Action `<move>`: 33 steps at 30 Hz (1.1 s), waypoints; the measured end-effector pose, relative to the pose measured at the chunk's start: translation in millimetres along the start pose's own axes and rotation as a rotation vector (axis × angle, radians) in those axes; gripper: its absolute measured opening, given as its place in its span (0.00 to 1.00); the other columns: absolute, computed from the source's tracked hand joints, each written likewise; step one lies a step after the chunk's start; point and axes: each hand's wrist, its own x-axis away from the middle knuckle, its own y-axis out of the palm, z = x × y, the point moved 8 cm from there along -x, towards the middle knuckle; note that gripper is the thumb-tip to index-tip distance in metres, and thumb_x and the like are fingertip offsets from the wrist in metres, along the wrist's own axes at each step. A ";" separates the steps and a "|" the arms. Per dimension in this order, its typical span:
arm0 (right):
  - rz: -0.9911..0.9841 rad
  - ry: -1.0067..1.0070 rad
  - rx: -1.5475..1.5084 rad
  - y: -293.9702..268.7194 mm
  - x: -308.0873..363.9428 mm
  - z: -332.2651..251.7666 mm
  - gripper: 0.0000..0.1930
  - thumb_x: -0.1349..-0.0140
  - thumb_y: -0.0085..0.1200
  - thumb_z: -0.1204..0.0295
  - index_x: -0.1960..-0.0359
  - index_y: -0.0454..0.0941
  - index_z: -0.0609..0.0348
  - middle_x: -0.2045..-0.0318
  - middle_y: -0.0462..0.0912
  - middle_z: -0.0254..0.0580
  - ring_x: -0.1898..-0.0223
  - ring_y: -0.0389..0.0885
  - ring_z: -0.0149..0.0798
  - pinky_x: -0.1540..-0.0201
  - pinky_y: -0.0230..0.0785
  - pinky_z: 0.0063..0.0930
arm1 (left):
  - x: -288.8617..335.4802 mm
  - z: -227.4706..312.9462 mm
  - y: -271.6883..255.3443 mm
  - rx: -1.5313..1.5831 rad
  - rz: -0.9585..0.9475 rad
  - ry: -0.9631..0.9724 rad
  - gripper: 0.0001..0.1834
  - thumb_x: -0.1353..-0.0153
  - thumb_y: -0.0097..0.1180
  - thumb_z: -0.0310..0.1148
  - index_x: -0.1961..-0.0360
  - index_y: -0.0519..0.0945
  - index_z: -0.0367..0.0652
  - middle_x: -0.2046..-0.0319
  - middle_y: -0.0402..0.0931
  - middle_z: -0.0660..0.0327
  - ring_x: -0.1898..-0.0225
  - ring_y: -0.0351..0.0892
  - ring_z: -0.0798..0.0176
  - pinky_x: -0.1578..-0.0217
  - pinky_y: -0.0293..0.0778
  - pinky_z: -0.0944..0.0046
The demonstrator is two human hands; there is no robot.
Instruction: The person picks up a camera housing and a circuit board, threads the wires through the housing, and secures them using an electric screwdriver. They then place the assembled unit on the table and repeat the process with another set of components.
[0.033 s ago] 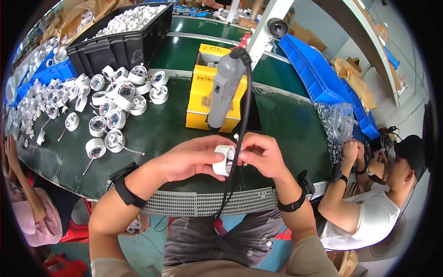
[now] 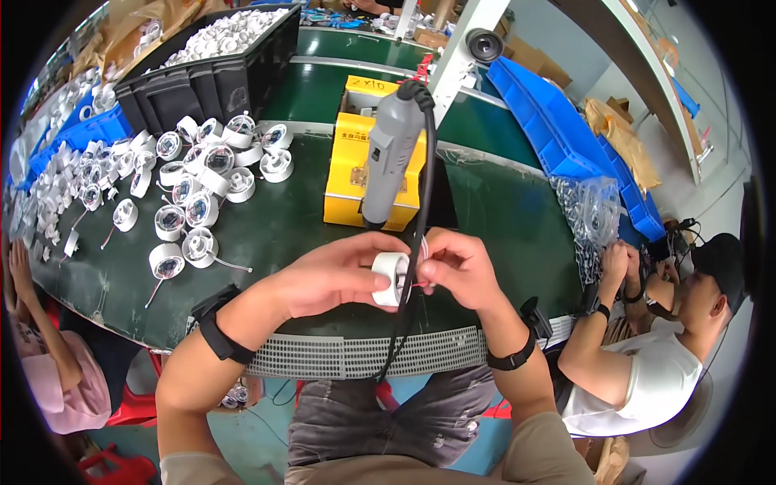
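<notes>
My left hand [image 2: 331, 279] is closed around a small white round housing [image 2: 385, 275], thumb on its near side, its open side toward my right hand. My right hand [image 2: 459, 271] pinches thin wires [image 2: 421, 284] at that open side; a red one shows at the fingertips and a pale one rises above them. A hanging black cable [image 2: 419, 210] crosses in front of the housing and hides part of it. Above my hands hangs a grey electric screwdriver [image 2: 393, 158], touched by neither hand.
Behind the screwdriver stands a yellow box [image 2: 343, 174]. Several white round units with wires [image 2: 200, 208] lie on the green table at left, before a black bin [image 2: 178, 101] of white parts. Blue trays [image 2: 537, 121] and a plastic bag [image 2: 596, 214] are at right, near a seated person [image 2: 647, 364].
My right fingers have shifted slightly on the wires; the pale wire now rises beside the index finger, where a small white end showed before. The view has moved a little.
</notes>
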 end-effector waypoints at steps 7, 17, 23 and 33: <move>0.032 0.111 0.120 -1.8 3.8 6.5 0.06 0.36 0.53 0.75 0.70 0.75 0.64 0.75 0.74 0.31 0.74 0.71 0.25 0.70 0.62 0.19 | -4.2 6.9 -8.4 -0.151 0.125 0.092 0.41 0.56 0.66 0.14 0.38 0.65 0.38 0.51 0.74 0.60 0.49 0.74 0.66 0.48 0.72 0.63; 0.144 -0.209 0.690 5.7 2.7 -22.3 0.04 0.43 0.53 0.80 0.73 0.71 0.63 0.73 0.74 0.39 0.69 0.72 0.38 0.62 0.66 0.29 | -5.8 1.6 -14.1 -0.306 0.252 0.257 0.37 0.51 0.62 0.13 0.38 0.63 0.37 0.49 0.72 0.60 0.49 0.75 0.65 0.47 0.75 0.63; 0.185 -0.218 0.609 -2.9 3.2 -24.4 0.05 0.45 0.56 0.77 0.75 0.72 0.62 0.76 0.74 0.40 0.71 0.73 0.42 0.64 0.65 0.32 | -9.1 -1.8 -14.6 -0.231 0.217 0.260 0.35 0.48 0.61 0.15 0.38 0.64 0.38 0.49 0.72 0.60 0.50 0.76 0.64 0.48 0.76 0.62; 0.244 0.146 0.256 -0.8 5.0 8.9 0.09 0.33 0.50 0.73 0.73 0.70 0.62 0.77 0.68 0.27 0.74 0.61 0.21 0.70 0.56 0.18 | -4.5 1.0 -14.8 0.058 0.201 0.349 0.21 0.32 0.47 0.24 0.38 0.66 0.38 0.46 0.71 0.59 0.46 0.72 0.65 0.45 0.71 0.63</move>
